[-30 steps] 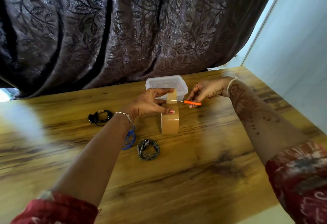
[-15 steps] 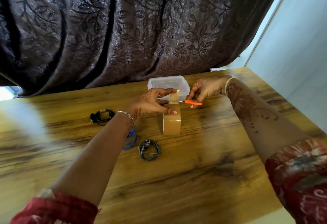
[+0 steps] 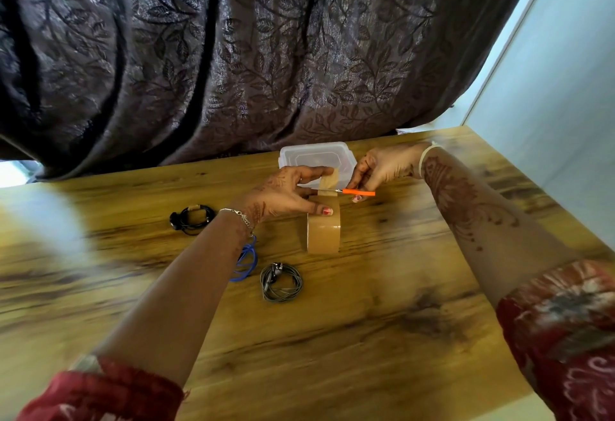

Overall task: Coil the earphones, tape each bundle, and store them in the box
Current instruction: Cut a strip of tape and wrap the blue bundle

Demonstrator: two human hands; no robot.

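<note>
Left grip (image 3: pixel 279 194) pinches tape (image 3: pixel 323 234), right grip (image 3: pixel 382 167) scissors (image 3: pixel 358 192)

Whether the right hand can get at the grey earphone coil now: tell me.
Probably not right away. Nothing lies over the grey earphone coil, but the right hand grips the orange scissors at the tape strip.

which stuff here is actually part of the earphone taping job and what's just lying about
In the job: brown tape roll; orange-handled cutter; clear plastic box; black coiled earphones; blue coiled earphones; grey coiled earphones.
Just there: dark leaf-patterned curtain; wooden table.
</note>
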